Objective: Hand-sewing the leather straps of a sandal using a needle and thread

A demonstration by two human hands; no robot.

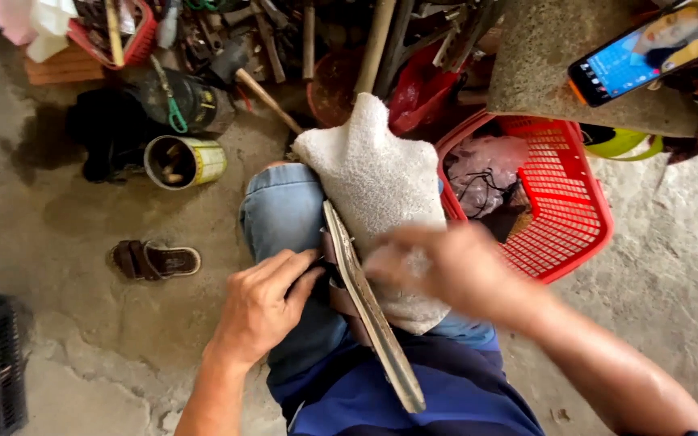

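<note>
Here the person sits with a worn sandal (369, 311) stood on edge along the lap, sole turned toward the left hand (264, 307), resting against a white towel (377, 186) draped over the knee. The left hand pinches the sandal's dark strap side, fingers closed on it about midway along, thumb toward the sole. The right hand (446, 270) is blurred with motion over the towel just beside the sole's edge; whether it grips a needle, thread or nothing at all I cannot tell.

To do this well, I judge the left hand's hold should sit close to the spot being worked, so the sole does not twist or slide off the towel. The towel should remain bunched under the sandal as padding for the knee. Short, controlled strokes of the right hand suit the thin edge better than long pulls.

A red basket (563, 202) stands just right of the knee, a tin can (183, 161) and a second sandal (155, 260) lie on the concrete floor (82, 210) to the left, and a phone (648, 48) rests on a ledge above.
</note>
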